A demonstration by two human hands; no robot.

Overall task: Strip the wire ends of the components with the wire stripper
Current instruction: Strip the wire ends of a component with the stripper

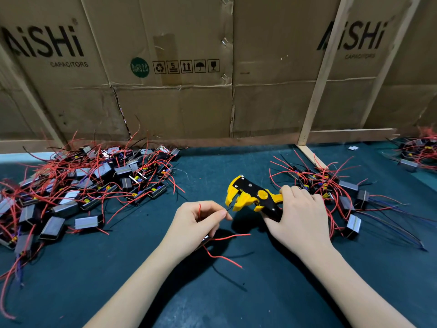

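- at the middle of the dark green mat (236,292), the left hand (196,223) pinches a thin dark wire end (229,209) between thumb and forefinger — its tip just at the stripper's mouth.
- red wires (227,236) trail from under that hand.
- right hand (300,218) grips the handles of the yellow-and-black wire stripper (251,196), jaws apart.
- piles of boxy components (82,183) with red leads lie left and right (331,185).

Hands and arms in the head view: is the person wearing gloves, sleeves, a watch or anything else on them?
No. The left hand and the right hand are both bare, with no gloves. Both forearms are uncovered right down to the bottom edge of the picture, so no sleeve shows. No watch, bracelet, ring or wrist strap can be seen on either side. The fingernails look short and unpainted.
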